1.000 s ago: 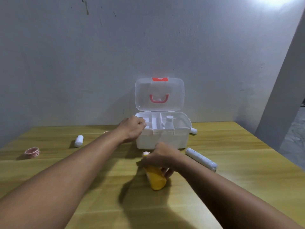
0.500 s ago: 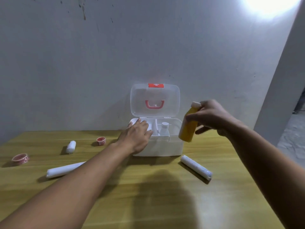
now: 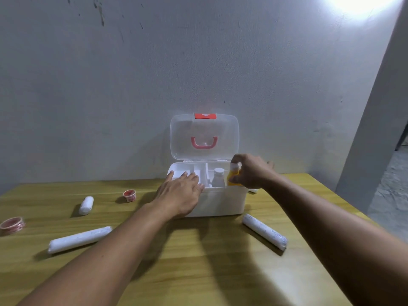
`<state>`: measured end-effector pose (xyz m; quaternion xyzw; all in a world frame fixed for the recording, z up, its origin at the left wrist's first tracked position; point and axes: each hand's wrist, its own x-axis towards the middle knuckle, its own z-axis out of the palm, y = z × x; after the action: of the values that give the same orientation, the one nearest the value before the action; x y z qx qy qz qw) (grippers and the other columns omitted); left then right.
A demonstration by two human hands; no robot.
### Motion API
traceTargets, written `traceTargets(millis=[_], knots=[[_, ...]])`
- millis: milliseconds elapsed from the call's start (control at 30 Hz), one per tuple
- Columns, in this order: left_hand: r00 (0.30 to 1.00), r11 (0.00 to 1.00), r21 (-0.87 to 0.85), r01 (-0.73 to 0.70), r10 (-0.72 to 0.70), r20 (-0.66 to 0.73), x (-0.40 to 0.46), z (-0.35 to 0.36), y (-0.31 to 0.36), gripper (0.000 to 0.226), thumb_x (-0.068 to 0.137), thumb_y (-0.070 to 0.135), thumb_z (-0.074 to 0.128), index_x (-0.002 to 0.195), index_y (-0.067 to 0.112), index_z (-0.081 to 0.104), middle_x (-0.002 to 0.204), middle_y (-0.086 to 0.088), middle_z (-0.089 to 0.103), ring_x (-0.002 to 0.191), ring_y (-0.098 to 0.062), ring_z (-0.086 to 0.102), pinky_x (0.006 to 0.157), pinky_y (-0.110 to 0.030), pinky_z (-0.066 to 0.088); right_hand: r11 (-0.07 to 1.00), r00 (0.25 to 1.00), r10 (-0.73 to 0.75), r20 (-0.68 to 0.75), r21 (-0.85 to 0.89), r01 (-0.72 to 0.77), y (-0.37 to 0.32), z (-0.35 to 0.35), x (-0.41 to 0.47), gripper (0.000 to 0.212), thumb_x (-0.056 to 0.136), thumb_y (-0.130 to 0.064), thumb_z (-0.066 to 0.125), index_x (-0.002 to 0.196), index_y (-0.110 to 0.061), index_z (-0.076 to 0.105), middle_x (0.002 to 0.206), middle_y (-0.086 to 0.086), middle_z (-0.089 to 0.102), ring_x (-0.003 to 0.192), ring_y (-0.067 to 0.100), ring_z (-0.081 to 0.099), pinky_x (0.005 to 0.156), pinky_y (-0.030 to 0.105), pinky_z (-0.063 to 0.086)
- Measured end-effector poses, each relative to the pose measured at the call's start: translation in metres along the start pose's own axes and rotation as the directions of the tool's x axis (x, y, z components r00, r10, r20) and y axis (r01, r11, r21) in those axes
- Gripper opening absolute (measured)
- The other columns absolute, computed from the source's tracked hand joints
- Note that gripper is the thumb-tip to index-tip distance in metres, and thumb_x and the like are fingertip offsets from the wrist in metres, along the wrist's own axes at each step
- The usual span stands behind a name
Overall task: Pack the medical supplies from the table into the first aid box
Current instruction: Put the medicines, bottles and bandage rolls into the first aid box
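Observation:
The white first aid box [image 3: 220,202] stands open at the back of the table, its clear lid [image 3: 204,138] upright with a red handle. My right hand [image 3: 251,171] grips a yellow bottle [image 3: 233,178] and holds it inside the box's right end, beside a white bottle [image 3: 218,177] standing there. My left hand [image 3: 181,193] lies flat on the box's front left rim, fingers spread. Two long white rolls lie on the table, one at the left [image 3: 80,239], one at the right [image 3: 264,231]. A short white roll [image 3: 86,205] lies further left.
A small red cup [image 3: 129,195] sits left of the box, and a reddish tape ring [image 3: 12,224] lies at the table's left edge. A small white item [image 3: 252,191] peeks out behind the box's right side. The wall stands close behind the box.
My right hand lifted the yellow bottle off the table, carried it up and right of the box, and has now lowered it into the box's right end. My left hand stayed on the rim.

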<state>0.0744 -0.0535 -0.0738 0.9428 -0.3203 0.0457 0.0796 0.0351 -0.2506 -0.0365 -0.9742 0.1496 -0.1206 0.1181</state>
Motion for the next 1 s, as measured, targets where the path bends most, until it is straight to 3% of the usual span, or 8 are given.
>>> traceTargets(millis=[133,233,333,500,700,800,933,1000], knots=[[1.0,1.0,-0.001,-0.007,0.007,-0.007,0.0,0.002,-0.001,0.05,0.102,0.038,0.016,0.144,0.016,0.033,0.159,0.001,0.026,0.148,-0.015,0.016,0.121,-0.042,0.001,1.0,0.999,-0.014,0.045,0.003,0.013,0.006,0.003,0.006,0.042,0.08,-0.045,0.068,0.117,-0.028,0.058,0.12,-0.002,0.063,0.113,0.025,0.054,0.102,0.055,0.032],[1.0,1.0,-0.012,-0.013,0.013,-0.022,0.0,0.005,-0.002,0.049,0.101,0.039,0.016,0.14,0.016,0.037,0.157,0.001,0.029,0.148,-0.015,0.018,0.121,-0.042,0.001,0.928,0.998,-0.043,-0.047,0.368,0.058,0.015,-0.004,0.009,0.042,0.075,-0.04,0.074,0.112,-0.023,0.064,0.112,0.002,0.07,0.103,0.022,0.063,0.092,0.05,0.049],[0.999,1.0,-0.018,-0.014,0.013,-0.031,0.0,0.006,-0.003,0.051,0.101,0.039,0.016,0.143,0.017,0.035,0.158,0.002,0.027,0.148,-0.014,0.017,0.122,-0.041,0.0,0.768,0.972,0.138,-0.19,0.64,0.016,0.034,-0.002,0.023,0.023,0.083,-0.012,0.061,0.103,-0.01,0.069,0.104,0.012,0.072,0.097,0.027,0.066,0.09,0.048,0.053],[0.999,1.0,-0.016,-0.013,0.012,-0.039,0.001,0.008,-0.004,0.047,0.101,0.039,0.015,0.133,0.016,0.042,0.157,0.001,0.029,0.148,-0.014,0.017,0.122,-0.042,0.001,0.978,0.997,0.045,0.058,0.203,-0.056,0.057,0.042,0.036,0.026,0.084,-0.011,0.056,0.107,-0.014,0.069,0.112,0.012,0.07,0.098,0.03,0.064,0.08,0.034,0.05],[1.0,1.0,-0.028,-0.006,0.005,-0.028,-0.001,0.005,-0.002,0.052,0.102,0.039,0.015,0.145,0.017,0.033,0.159,0.001,0.024,0.148,-0.014,0.015,0.122,-0.041,-0.001,1.0,0.999,0.009,0.036,-0.009,-0.009,0.069,0.047,0.018,0.023,0.076,-0.021,0.065,0.057,-0.019,0.053,0.074,0.007,0.068,0.07,0.029,0.058,0.059,0.031,0.044],[1.0,1.0,-0.021,-0.002,0.002,-0.023,-0.001,0.004,0.0,0.05,0.102,0.036,0.016,0.143,0.015,0.035,0.158,0.001,0.027,0.148,-0.014,0.017,0.121,-0.042,0.0,0.996,0.983,0.065,0.171,-0.074,-0.053,0.066,0.03,-0.001,0.004,0.069,-0.018,0.069,0.069,-0.017,0.065,0.081,0.008,0.069,0.076,0.027,0.064,0.059,0.031,0.051],[1.0,1.0,-0.03,0.003,-0.004,-0.028,0.0,0.003,0.0,0.05,0.102,0.036,0.018,0.143,0.013,0.033,0.158,-0.001,0.026,0.148,-0.016,0.016,0.121,-0.042,0.001,0.983,0.896,0.183,0.405,-0.108,-0.151,0.055,0.007,-0.025,0.024,0.077,-0.015,0.071,0.099,-0.008,0.065,0.088,0.01,0.063,0.07,0.025,0.064,0.056,0.037,0.061],[0.997,0.996,-0.087,-0.01,0.003,-0.078,0.0,0.003,-0.002,0.047,0.101,0.036,0.024,0.141,0.013,0.035,0.157,-0.001,0.028,0.149,-0.018,0.013,0.121,-0.042,0.003,0.984,0.908,0.139,0.396,-0.158,-0.081,0.045,0.005,-0.037,0.037,0.084,-0.034,0.066,0.111,-0.01,0.06,0.091,0.009,0.063,0.069,0.025,0.063,0.062,0.04,0.061]])
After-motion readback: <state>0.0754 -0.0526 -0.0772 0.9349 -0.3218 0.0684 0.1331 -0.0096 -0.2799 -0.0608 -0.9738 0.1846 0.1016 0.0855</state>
